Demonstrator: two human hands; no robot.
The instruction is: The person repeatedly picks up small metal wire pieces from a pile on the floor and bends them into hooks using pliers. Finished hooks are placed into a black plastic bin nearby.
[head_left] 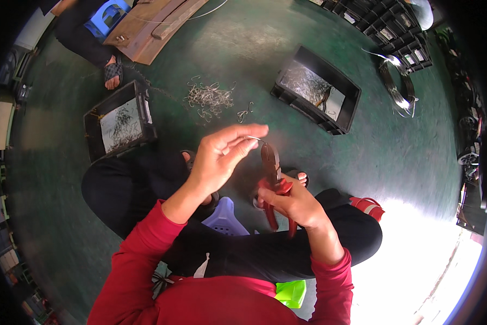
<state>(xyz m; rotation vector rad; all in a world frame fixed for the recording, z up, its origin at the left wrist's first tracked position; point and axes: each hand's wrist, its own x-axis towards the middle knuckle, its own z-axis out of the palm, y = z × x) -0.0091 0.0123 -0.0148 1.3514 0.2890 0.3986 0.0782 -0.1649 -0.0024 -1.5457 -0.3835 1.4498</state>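
Between the thumb and fingers of my left hand (224, 154) is a short piece of thin metal wire (256, 138). Its free end reaches the jaw tip of a pair of red-handled pliers (270, 162). My right hand (297, 201) grips the pliers by the handles, jaws pointing away from me. Whether the jaws clamp the wire is too small to tell. On the green floor ahead lies a loose pile of bent wire hooks (211, 97), with a few single hooks (243, 114) beside it.
A black crate (148, 111) at left and another (347, 111) at right hold thin metal pieces. Wire coil (392, 84) lies far right near stacked black crates (387, 32). Another person's foot (112, 78) is far left, by a wooden board (146, 35). A purple stool (225, 219) is between my legs.
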